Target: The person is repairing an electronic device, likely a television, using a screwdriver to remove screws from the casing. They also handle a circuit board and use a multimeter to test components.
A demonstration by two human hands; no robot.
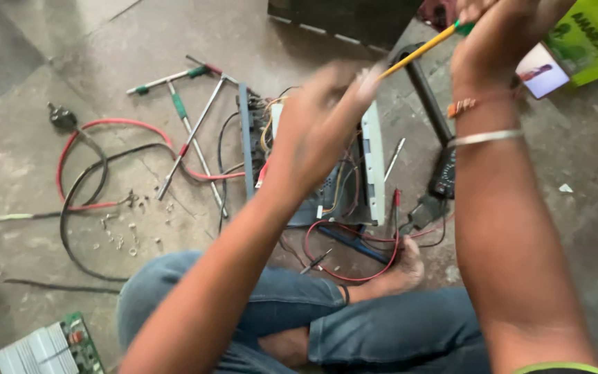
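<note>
Screwdriver (420, 50), yellow-shafted with a green handle, is raised high above the opened chassis (327, 166) on the floor, its handle wrapped in the right hand (500, 41) and its tip pinched by the blurred fingers of the left hand (323, 118). Held at both ends over exposed boards and loose red and black wires (354, 256), it could slip from the pinch and fall onto the circuitry, or jab the fingers at the tip. Small screws (129, 228) lie scattered on the floor near the knee, where a shifting leg could scatter or bury them.
</note>
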